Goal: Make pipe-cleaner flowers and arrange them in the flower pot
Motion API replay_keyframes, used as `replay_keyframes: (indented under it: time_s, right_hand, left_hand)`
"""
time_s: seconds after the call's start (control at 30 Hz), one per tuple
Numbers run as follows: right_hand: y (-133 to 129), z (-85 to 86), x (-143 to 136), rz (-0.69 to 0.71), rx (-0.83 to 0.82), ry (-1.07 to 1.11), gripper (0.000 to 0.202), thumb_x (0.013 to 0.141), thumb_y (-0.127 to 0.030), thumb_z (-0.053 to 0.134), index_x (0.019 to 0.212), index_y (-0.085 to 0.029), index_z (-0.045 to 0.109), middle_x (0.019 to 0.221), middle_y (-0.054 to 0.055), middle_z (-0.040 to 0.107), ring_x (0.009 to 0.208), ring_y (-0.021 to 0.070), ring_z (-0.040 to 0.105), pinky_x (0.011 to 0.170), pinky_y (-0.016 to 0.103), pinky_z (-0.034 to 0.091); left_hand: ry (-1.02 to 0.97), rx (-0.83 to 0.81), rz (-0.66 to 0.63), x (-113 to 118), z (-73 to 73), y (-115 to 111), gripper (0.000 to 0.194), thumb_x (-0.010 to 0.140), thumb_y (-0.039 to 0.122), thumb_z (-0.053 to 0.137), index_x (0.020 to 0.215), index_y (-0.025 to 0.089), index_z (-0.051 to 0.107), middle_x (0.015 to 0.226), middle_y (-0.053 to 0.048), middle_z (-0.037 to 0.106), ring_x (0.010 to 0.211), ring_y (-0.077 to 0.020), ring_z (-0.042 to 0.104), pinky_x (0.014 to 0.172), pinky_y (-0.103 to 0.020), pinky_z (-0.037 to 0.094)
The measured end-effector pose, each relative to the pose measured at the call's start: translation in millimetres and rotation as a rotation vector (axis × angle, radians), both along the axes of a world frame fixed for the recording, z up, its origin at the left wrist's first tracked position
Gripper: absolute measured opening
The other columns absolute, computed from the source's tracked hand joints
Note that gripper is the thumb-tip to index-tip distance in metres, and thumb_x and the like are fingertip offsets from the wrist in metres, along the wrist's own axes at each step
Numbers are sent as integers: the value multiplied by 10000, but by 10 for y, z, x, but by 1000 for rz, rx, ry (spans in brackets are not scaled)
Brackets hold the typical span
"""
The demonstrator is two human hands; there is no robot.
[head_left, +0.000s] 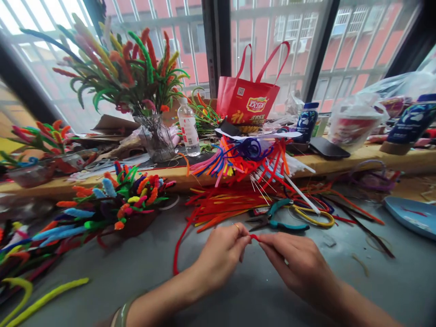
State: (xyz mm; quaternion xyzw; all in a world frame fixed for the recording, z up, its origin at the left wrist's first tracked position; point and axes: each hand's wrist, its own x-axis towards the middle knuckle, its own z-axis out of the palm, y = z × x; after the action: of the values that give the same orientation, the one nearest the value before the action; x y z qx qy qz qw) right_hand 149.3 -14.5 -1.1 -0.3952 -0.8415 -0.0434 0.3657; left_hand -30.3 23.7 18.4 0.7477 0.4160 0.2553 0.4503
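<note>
Between my two hands a short bit of red pipe cleaner (254,237) shows. My left hand (226,245) pinches one end of it, thumb against fingers. From the other side my right hand (296,256) grips it with thumb and fingertips. The rest of the piece is hidden by the fingers. Just beyond my hands lie teal-handled pliers (277,217), jaws pointing left. Behind them spreads a heap of red and orange pipe cleaners (225,206). One long red strand (177,250) curves down to the left of my left hand.
Pipe cleaner flowers (122,200) crowd the left side, near a glass vase (156,138) holding a tall bouquet. A water bottle (189,129), a red bag (243,100) and a phone (329,148) stand or lie along the ledge. On the right sits a blue tray (408,220).
</note>
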Motion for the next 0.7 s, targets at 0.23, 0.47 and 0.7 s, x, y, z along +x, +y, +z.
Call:
replay_keyframes:
  time_s: [0.23,0.47,0.7]
  right_hand:
    - [94,-5,14,123,-390,278,136,880,-198,503,822,-185,625,605,-19,607,485,96,543,459,189,428]
    - [203,-10,132,151,-319,193,106,849,-159,558,843,-193,658,686,-5,656,611,108,605,565,194,453]
    - [182,8,164,16,80,-62,100,845,-135,552,847,-161,649,684,28,647,594,148,585,534,262,415]
  left_hand:
    - [-359,-445,-185,-4,24,86,191,794,343,512,752,158,498,479,56,488,345,-52,372,366,-166,298]
    - [-135,-406,-278,-56,118,72,140,819,276,495,774,153,544,509,61,477,399,-53,362,416,-171,289]
    - [158,112,-182,-42,41,41,205,859,226,443,707,169,568,584,29,530,578,-101,479,581,-214,324]
